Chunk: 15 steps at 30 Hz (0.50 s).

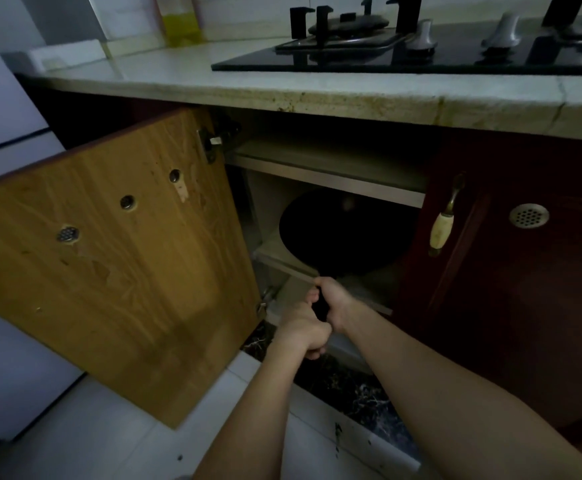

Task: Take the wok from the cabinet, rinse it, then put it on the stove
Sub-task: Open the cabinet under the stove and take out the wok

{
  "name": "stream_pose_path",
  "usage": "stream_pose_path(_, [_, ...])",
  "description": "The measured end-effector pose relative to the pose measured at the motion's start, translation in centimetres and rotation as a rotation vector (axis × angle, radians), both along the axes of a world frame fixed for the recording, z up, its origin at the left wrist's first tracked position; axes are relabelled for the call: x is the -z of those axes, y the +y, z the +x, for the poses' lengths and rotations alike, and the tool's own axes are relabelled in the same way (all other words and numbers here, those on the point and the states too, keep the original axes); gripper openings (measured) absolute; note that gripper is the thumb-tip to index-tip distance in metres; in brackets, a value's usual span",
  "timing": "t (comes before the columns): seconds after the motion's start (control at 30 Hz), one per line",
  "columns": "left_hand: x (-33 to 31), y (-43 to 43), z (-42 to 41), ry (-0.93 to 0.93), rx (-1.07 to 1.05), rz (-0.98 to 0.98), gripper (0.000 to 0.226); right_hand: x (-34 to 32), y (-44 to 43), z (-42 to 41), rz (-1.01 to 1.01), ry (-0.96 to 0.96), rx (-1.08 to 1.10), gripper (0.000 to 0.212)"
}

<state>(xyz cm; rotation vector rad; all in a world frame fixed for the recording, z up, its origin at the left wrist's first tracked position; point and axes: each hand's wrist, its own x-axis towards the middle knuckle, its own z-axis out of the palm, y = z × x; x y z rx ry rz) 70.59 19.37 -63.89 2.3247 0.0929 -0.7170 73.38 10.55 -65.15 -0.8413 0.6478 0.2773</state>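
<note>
A black wok (343, 230) rests on the lower shelf inside the open cabinet (331, 174), its round bowl facing me in the dark. Its dark handle (321, 306) sticks out over the shelf's front edge. My left hand (305, 329) is wrapped around the near end of that handle. My right hand (332, 301) grips the same handle just behind it, closer to the bowl. The black glass stove (403, 60) with its burner grates lies on the countertop above the cabinet.
The wooden cabinet door (116, 258) stands swung open to the left. A dark red shut door with a pale handle (441, 230) is on the right. The pale countertop (248, 81) overhangs the cabinet. A bottle of yellow liquid (180, 24) stands at the back. White floor tiles lie below.
</note>
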Motion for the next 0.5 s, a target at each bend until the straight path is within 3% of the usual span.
stream_pose_path(0.07, [0.4, 0.1, -1.1, -0.088, 0.022, 0.019, 0.014, 0.1, 0.3, -0.3, -0.087, 0.024, 0.023, 0.036])
stream_pose_path(0.2, [1.0, 0.4, -4.8, -0.120, -0.005, -0.033, 0.021, -0.5, 0.9, -2.8, -0.185, 0.080, 0.015, 0.025])
stream_pose_path(0.37, [-3.0, 2.5, -9.5, -0.148, -0.071, -0.097, 0.009, -4.3, 3.0, -6.8, -0.090, 0.188, -0.020, 0.028])
stream_pose_path(0.5, [-8.5, 4.3, -12.3, -0.143, -0.051, -0.036, 0.011, -8.9, 4.6, -9.1, -0.060, 0.280, -0.065, 0.034])
